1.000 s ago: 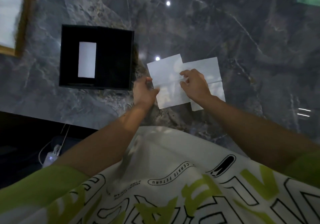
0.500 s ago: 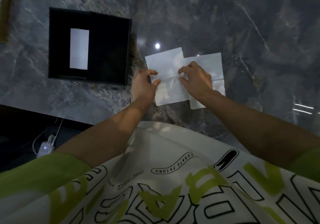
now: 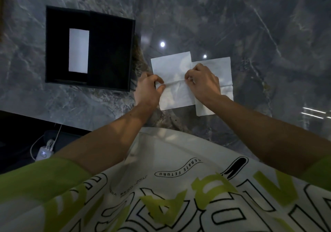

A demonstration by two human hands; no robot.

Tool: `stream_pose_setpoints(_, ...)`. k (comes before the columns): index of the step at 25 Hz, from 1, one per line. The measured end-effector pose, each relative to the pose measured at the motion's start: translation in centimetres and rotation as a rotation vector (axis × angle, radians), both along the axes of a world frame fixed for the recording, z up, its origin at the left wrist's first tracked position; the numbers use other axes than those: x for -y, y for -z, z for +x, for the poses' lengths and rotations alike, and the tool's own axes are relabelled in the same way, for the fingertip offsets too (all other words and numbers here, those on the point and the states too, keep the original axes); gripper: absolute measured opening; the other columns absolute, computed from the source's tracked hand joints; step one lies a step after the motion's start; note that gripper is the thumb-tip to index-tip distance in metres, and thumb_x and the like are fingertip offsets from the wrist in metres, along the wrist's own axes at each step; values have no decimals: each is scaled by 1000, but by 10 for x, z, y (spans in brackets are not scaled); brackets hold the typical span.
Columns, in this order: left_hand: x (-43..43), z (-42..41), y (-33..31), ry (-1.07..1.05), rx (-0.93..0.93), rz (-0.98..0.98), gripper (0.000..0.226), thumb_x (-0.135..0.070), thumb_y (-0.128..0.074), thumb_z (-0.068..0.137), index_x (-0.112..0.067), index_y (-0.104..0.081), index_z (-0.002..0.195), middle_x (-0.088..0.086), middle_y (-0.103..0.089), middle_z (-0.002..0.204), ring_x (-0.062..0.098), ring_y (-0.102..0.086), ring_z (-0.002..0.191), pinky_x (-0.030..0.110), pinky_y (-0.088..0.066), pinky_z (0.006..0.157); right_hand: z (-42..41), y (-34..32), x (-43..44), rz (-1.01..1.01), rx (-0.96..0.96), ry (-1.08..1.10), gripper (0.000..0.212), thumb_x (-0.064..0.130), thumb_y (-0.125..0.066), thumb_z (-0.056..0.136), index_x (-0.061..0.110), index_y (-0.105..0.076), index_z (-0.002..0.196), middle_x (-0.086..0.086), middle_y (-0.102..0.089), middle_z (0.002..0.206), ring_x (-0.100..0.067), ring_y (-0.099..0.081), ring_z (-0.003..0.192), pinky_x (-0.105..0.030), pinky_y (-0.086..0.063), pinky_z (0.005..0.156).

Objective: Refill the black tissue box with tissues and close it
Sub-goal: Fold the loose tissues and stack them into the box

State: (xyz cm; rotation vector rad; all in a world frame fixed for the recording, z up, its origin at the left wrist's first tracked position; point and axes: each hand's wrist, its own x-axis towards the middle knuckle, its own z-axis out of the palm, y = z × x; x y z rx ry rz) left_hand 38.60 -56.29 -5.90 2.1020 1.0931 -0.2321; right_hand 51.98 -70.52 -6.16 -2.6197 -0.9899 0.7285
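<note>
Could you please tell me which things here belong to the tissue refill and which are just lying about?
For the job: the open black box; the two overlapping tissues, pinched along the crease by the left hand and right hand.

Lying about: the white charger, down past the edge of the table.

The black tissue box (image 3: 111, 52) lies open, with two creased white tissues (image 3: 172, 66) overlapping flat just to its right.
</note>
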Motion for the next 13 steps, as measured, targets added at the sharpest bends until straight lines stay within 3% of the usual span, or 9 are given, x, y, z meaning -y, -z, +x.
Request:
stream_pose_setpoints(6, -5, -4, -7, 5, 62, 2, 10, -23, -73, 78, -24, -63, 81, -9, -48, 95, 11, -52, 83, 32, -50, 71, -4, 0, 9, 161, -25, -21, 7, 20, -64, 91, 17, -68, 95, -3, -59, 100, -20, -53, 98, -35, -51, 79)
stream_pose_setpoints(10, -8, -9, -19, 100, 132, 40, 27, -28, -76, 77, -21, -61, 98, -6, -60, 102, 16, -57, 98, 29, -48, 81, -4, -10, 11, 258, -42, -88, 8, 22, -61, 91, 16, -66, 92, -2, -66, 102, -20, -58, 98, -38, -47, 89)
stream_pose_setpoints(13, -9, -9, -31, 269, 189, 52, 44, -36, -77, 75, -21, -61, 113, -1, -65, 114, 19, -57, 108, 36, -46, 95, -8, -22, 11, 303, -72, -110, 9, 22, -60, 92, 15, -66, 93, -4, -69, 99, -18, -59, 91, -36, -45, 89)
